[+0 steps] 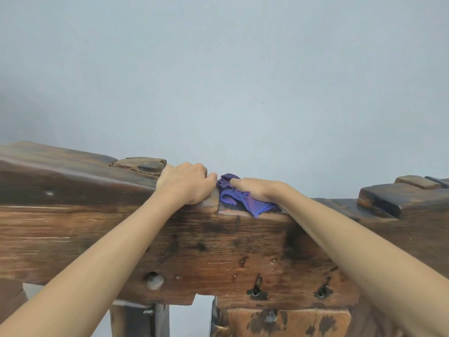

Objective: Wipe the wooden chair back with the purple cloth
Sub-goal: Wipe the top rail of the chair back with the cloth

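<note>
We saw the fingers (239, 183) of the right hand (261, 190) stretched flat over the purple cloth (234, 198), pressing it onto the top edge of the wooden chair back (194, 239); whether they curled round any fabric underneath we could not tell, since the palm hid most of the cloth. The left hand (185, 182) sat just beside it, fingers curled down over the same top edge, their tips lost behind the wood, holding nothing but the rail. The cloth lay bunched between the two hands, one corner hanging over the near face. Both forearms ran out of the bottom of the view. Raised wooden blocks (141, 164) stood on the rail past the left hand, and more at the far right (398, 195), partly cut off. Metal fittings (256, 289) showed low on the board, blurred. Behind rose a plain pale wall (218, 69).
</note>
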The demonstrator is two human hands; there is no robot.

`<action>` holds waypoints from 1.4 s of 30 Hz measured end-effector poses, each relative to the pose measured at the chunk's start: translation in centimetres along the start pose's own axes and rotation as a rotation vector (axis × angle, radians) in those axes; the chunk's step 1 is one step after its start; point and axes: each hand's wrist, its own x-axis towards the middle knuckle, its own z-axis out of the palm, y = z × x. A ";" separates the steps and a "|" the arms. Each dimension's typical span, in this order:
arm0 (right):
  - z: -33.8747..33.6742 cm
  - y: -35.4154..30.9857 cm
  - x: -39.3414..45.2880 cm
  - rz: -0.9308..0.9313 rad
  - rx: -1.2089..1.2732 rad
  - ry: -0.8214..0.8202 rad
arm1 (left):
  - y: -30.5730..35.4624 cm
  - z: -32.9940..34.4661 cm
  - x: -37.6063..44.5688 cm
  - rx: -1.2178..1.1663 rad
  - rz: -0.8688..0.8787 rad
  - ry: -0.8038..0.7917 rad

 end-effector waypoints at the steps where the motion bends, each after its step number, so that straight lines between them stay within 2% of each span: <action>1: -0.5 1.0 -0.9 -0.009 -0.077 0.043 | 0.0 -0.1 0.0 0.009 -0.004 -0.014; 4: -2.8 5.6 -3.7 0.024 -0.280 0.145 | 0.0 -0.4 -0.3 0.017 -0.015 -0.041; 9: -6.1 14.1 -10.7 0.194 -0.298 0.308 | 0.3 -0.6 -0.8 0.043 -0.016 -0.042; 13: -4.4 14.1 -14.5 0.304 -0.367 0.521 | 1.2 -0.6 -1.3 0.070 -0.014 0.018; 16: -1.1 10.0 -14.3 0.122 -0.445 0.635 | 1.4 -0.7 -1.3 0.052 -0.035 0.054; 20: 5.7 0.2 -10.5 -0.174 -0.494 0.722 | 1.3 -0.8 -1.2 0.061 -0.023 0.037; 23: 8.9 -3.1 -9.2 -0.266 -0.462 0.928 | 0.7 -0.7 -0.9 0.055 -0.018 0.001; 26: 8.4 1.7 -10.4 -0.445 -0.503 0.954 | -0.1 -0.6 -0.6 0.076 0.000 -0.037; 28: 7.1 7.4 -11.7 -0.481 -0.571 0.976 | -0.3 -0.4 -0.5 0.102 0.036 -0.049; 30: 5.1 13.9 -13.4 -0.405 -0.620 1.074 | -0.4 -0.1 -0.5 0.122 0.051 -0.038; 33: 2.1 21.4 -16.5 -0.248 -0.589 1.138 | 0.1 0.3 -0.7 0.133 0.047 -0.003; 35: 3.1 22.4 -16.3 -0.207 -0.507 1.220 | 0.5 0.2 -0.7 0.138 0.035 0.027; 36: 4.5 21.4 -15.5 -0.158 -0.373 1.291 | 0.6 0.2 -0.7 0.138 0.026 0.042; 39: 10.7 14.4 -11.7 0.094 0.305 1.545 | 0.9 0.2 -0.9 0.128 0.009 0.077; 41: 14.4 9.1 -9.7 0.174 0.623 1.590 | 1.2 0.2 -1.0 0.110 0.003 0.091; 42: 16.1 6.7 -8.9 0.177 0.689 1.573 | 1.3 0.1 -0.9 0.106 0.000 0.094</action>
